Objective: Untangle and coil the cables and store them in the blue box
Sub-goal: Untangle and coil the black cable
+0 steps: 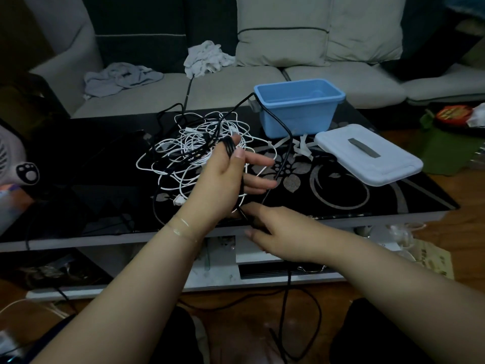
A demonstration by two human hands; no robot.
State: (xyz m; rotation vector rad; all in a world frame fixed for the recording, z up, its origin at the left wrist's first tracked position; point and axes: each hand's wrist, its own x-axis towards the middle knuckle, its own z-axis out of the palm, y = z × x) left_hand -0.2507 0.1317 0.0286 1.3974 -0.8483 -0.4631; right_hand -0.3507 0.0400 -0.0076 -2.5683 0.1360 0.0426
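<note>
On the table [105, 164], the tangle of cables [199, 151] sits left of centre. The box [299, 106] stands behind and to the right of it, at the far edge. The lid [367, 153] lies just right of the box, nearer the front. The left hand [225, 179] is up over the tangle, the right hand [280, 232] below it at the table's near edge. Sofa [236, 85] behind the table, cloths [162, 69] lying on its seat.
</note>
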